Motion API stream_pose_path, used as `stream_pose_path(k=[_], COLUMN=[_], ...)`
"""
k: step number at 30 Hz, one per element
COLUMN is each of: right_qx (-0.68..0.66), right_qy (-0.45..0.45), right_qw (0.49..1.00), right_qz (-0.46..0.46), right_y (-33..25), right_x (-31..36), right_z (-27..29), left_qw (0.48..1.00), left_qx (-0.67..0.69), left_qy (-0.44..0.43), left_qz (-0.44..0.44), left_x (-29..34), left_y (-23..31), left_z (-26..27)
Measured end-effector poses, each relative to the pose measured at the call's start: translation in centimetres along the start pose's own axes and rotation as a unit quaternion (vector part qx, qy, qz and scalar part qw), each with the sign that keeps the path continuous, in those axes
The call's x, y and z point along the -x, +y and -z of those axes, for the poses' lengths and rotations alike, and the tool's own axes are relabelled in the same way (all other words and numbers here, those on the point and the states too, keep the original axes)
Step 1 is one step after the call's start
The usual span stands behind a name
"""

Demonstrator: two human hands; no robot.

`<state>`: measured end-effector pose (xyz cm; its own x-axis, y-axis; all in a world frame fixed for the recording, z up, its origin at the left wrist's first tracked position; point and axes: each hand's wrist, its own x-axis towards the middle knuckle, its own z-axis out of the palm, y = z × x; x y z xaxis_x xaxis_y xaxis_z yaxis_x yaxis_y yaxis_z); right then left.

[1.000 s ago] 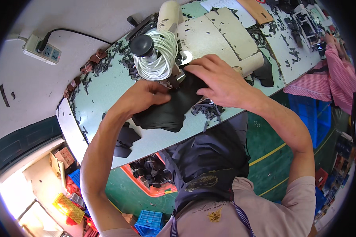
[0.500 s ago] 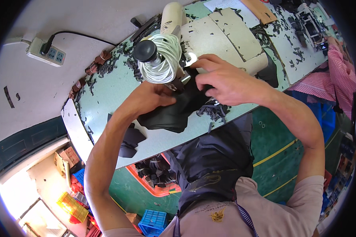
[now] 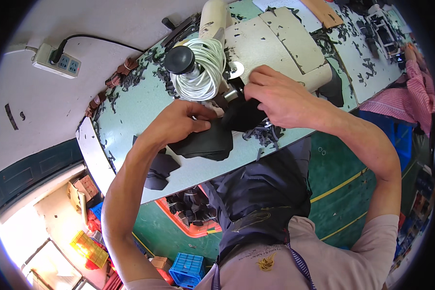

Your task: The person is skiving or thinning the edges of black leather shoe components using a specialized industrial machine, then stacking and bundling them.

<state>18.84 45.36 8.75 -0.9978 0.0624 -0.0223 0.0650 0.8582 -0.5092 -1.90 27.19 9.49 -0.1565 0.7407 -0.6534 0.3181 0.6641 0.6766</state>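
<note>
Both hands have crept closer to the machine [image 3: 275,43]: left hand [image 3: 181,123] pinches the black piece [image 3: 208,142], right hand [image 3: 275,96] grips its far end on the table [image 3: 130,116].

Right hand [image 3: 280,99] moved from flat on black fabric [image 3: 212,140] up toward machine [image 3: 270,46], fingers now pinching fabric edge there. Left hand [image 3: 181,121] slid nearer cord coil [image 3: 200,70]. Fabric bunched tighter between hands.

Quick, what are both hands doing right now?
Left hand: closed, pinching the black material.
Right hand: closed, gripping the same black material by the machine.
</note>
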Motion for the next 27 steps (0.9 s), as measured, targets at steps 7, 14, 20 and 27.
stream_pose_path(k=[7,14,20,27], right_qx=[-0.029,-0.051,-0.018,-0.05], right_qy=[-0.091,-0.062,-0.06,-0.135], right_qw=[0.994,0.997,0.997,0.989], right_qz=[-0.058,0.005,-0.037,-0.047], right_y=[0.0,0.0,0.2,0.4], right_x=[1.4,0.5,0.0,0.8], right_z=[2.2,2.1,1.0,3.4], left_qw=[0.991,0.981,0.997,0.989], left_qx=[-0.077,-0.072,-0.062,-0.122], left_qy=[0.07,0.154,0.004,0.055], left_qz=[0.082,-0.089,0.042,0.066], left_x=[0.3,-1.1,0.1,-0.3], left_y=[0.2,1.5,0.1,1.6], left_z=[0.0,-1.6,-0.2,0.5])
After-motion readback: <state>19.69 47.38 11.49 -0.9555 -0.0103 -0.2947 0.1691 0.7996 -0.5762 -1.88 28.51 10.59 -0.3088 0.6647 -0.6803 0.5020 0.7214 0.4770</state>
